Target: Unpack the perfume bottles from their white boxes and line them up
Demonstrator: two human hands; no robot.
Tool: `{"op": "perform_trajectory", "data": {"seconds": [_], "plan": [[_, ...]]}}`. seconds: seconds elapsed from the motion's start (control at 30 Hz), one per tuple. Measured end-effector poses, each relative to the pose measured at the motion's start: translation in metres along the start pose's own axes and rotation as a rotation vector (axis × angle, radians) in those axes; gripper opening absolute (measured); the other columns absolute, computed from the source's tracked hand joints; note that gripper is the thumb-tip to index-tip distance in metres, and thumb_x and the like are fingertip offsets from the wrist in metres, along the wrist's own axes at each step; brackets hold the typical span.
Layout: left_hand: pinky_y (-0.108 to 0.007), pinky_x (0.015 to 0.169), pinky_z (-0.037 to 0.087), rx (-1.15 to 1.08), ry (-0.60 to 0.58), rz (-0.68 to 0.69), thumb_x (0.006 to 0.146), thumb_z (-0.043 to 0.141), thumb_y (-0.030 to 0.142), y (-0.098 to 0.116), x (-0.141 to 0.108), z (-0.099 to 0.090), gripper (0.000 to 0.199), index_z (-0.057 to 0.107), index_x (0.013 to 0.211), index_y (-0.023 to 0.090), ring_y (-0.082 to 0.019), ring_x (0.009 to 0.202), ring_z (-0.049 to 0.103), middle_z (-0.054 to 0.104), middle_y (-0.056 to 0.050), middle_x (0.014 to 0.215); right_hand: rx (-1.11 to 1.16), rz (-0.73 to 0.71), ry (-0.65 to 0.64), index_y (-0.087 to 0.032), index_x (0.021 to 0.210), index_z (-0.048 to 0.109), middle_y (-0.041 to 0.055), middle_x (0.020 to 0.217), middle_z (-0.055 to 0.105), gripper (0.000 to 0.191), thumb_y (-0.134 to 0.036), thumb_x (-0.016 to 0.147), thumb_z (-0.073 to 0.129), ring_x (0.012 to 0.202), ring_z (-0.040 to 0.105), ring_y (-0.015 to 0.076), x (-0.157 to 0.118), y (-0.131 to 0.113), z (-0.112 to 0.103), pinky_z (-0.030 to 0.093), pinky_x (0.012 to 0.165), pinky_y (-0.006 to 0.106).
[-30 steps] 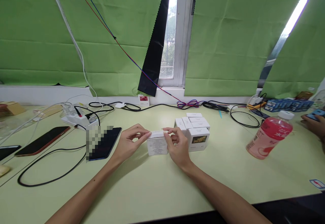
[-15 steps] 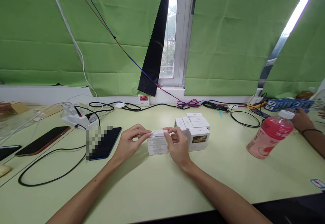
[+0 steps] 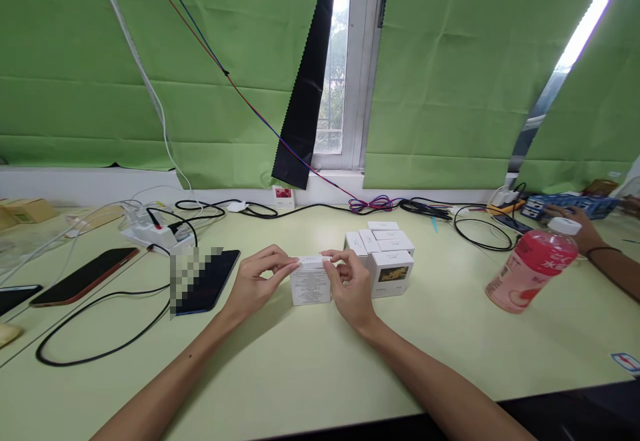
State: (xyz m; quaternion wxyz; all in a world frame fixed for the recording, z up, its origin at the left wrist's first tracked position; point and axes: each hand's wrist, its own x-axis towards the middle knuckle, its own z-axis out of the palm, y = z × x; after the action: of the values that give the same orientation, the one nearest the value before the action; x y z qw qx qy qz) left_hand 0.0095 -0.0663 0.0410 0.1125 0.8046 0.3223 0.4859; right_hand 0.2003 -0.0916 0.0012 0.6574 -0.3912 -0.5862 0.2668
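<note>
A small white box (image 3: 311,286) with printed text on its front stands upright on the pale green table (image 3: 280,374). My left hand (image 3: 257,280) pinches its top left corner between thumb and fingers. At the top right corner, my right hand (image 3: 351,288) grips the same box with thumb and fingertips. Just behind and right of my right hand stands a group of several white boxes (image 3: 391,274), the front one bearing a dark picture with yellow on it.
A pink bottle (image 3: 533,268) stands at the right, near another person's hand (image 3: 575,224) over blue packs (image 3: 570,205). Phones (image 3: 85,278), a dark tablet (image 3: 213,284), a power strip (image 3: 150,234) and cables lie at the left. More cables run along the wall.
The other person's hand at the far right has shifted left over the blue packs. Both my hands and the box between them look unchanged.
</note>
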Motion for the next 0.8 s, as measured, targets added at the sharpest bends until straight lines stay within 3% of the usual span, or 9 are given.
{"op": "perform_trajectory", "data": {"seconds": [0.53,0.8], "plan": [[-0.024,0.057,0.046,-0.022,-0.019,-0.007,0.088,0.065,0.026,0.001,-0.0001,0.0002,0.017,0.072,0.073,0.019,-0.012,0.064,0.059,0.067,-0.003,0.072,0.006,0.018,0.005,-0.02,0.086,0.055,0.0086,0.104,0.073,0.021,-0.039,0.095,0.054,0.051,0.058,0.009,-0.0005,-0.0036,0.0005,0.047,0.046,0.023],[-0.021,0.052,0.045,-0.133,0.0,-0.226,0.088,0.062,0.032,0.0059,-0.0014,0.0047,0.024,0.067,0.069,0.019,-0.013,0.065,0.057,0.063,-0.003,0.072,0.015,0.024,0.011,-0.02,0.088,0.057,0.009,0.101,0.073,0.023,-0.041,0.095,0.053,0.051,0.058,0.0095,-0.0005,-0.0032,0.0002,0.049,0.046,0.023]]}}
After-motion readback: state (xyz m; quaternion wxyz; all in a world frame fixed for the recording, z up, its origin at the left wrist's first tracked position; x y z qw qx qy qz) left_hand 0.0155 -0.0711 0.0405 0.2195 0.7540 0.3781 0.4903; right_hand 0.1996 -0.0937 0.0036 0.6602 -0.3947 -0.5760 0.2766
